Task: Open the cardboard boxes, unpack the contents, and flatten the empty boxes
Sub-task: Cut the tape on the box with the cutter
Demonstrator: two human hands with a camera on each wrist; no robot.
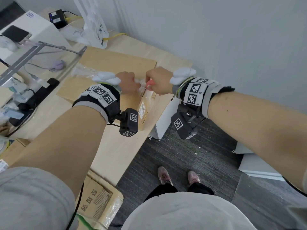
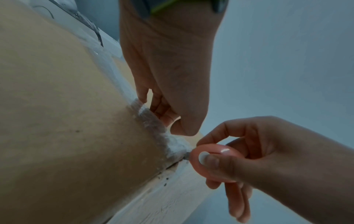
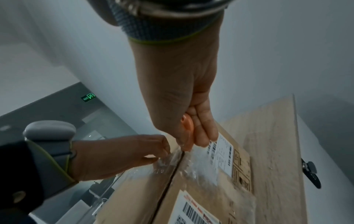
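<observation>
A person's right hand (image 1: 158,82) grips a small salmon-pink plastic cutter (image 2: 212,162), its tip set at the top edge of a large brown cardboard box (image 1: 116,63), while just beside it the left hand (image 1: 127,82) pinches crumpled clear packing tape (image 2: 153,121) along that same edge. Beneath both hands the box lies on a pale wooden table (image 1: 116,146), white barcode labels (image 3: 222,154) on the side below the right hand. Another printed cardboard box (image 1: 98,201) sits lower, near the person's left elbow.

Brown cardboard box (image 1: 116,63) w/ barcode labels lies flat on desk (image 1: 116,146), flaps closed; clear tape (image 3: 172,160) crumpled along seam.
</observation>
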